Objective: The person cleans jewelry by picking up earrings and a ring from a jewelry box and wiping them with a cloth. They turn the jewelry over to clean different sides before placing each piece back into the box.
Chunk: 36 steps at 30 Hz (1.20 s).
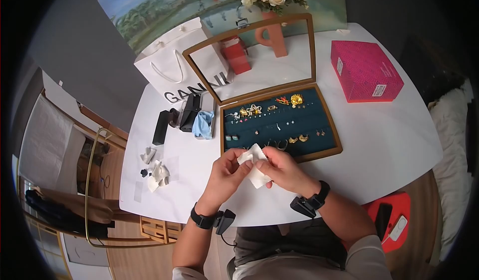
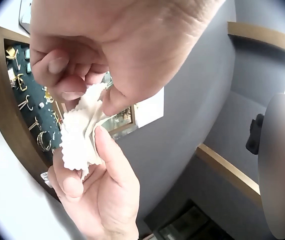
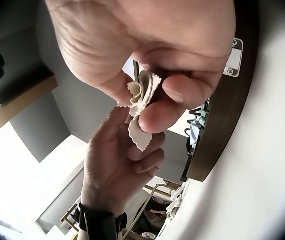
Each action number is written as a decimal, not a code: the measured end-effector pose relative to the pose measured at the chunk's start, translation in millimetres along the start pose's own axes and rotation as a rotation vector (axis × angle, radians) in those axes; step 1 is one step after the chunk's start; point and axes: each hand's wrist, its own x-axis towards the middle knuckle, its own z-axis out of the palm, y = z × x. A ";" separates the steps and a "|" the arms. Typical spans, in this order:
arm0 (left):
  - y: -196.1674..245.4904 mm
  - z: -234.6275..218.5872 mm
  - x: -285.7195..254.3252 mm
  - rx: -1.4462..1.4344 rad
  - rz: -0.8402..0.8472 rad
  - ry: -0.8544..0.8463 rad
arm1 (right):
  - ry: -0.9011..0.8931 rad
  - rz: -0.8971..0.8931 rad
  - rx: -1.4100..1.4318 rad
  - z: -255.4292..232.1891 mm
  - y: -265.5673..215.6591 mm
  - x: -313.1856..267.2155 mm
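A small cream cloth [image 1: 259, 179] with zigzag edges is bunched between my two hands, just over the front edge of the jewellery case. My left hand [image 1: 223, 178] pinches one side of it between thumb and fingers, while my right hand [image 1: 289, 173] pinches the other. Folds of the cloth [image 2: 80, 137] fan out between the thumbs in the left wrist view. In the right wrist view the cloth [image 3: 140, 135] is doubled over; I cannot tell whether anything lies inside. The wooden jewellery case [image 1: 329, 125] stands with its glass lid raised, showing earrings and gold pieces on dark green lining.
Left of the case are a blue cloth [image 1: 203, 125], a black box [image 1: 160, 127] and crumpled cream cloths [image 1: 158, 175]. A white paper bag [image 1: 164, 63] stands behind them. To the right sits a pink box [image 1: 366, 73]. A flower vase [image 1: 276, 38] is behind the lid.
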 end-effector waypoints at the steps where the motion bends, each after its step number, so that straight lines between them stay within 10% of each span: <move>1: 1.3 0.5 -0.5 -0.010 -0.003 -0.020 | 0.010 0.011 0.019 -0.2 0.6 0.2; 25: 7.7 -8.3 0.9 -0.062 -0.079 -0.015 | 0.228 -0.258 -0.400 -5.9 -4.2 -1.2; 36: -4.0 -38.0 3.6 0.240 0.212 0.313 | 0.591 -0.527 -0.619 -21.0 -25.0 -0.7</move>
